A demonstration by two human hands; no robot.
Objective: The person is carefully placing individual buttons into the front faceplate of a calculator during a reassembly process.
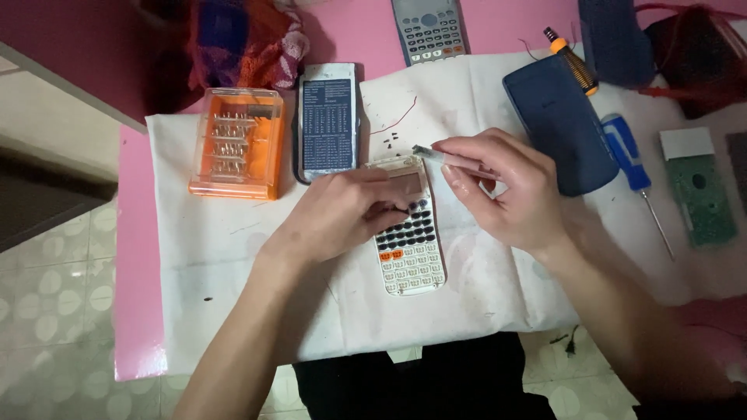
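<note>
At the far left of the white cloth [233, 257] that covers my pink bench [132, 233] sits an orange plastic case of screwdriver bits [237, 143], and just beside it, to the right, lies a dark calculator back panel with a printed table [327, 121]. My left hand [342, 214] lies flat over the upper half of the white calculator [408, 241], fingers pressing down on its screen end so that my grip there is a hold-down rather than a pinch; the calculator rests on the cloth near the middle, keys up, its lower rows of keys showing below my hand. A few tiny dark screws [391, 138] lie loose on the cloth just above it, near a thin red wire [401, 115]. My right hand [502, 190] hovers at the calculator's top right corner, thumb and fingers closed together on a small slim silvery tool [436, 154], its tip pointing left and meeting the top edge of the case. Farther up the bench, a grey calculator [429, 29] lies partly off the cloth. To the right of my right hand lies a dark blue calculator cover [559, 124], with a small yellow-handled tool [572, 62] resting on its top edge. Then come a blue-handled screwdriver [632, 167] and, near the right edge, a green circuit board [703, 198].
</note>
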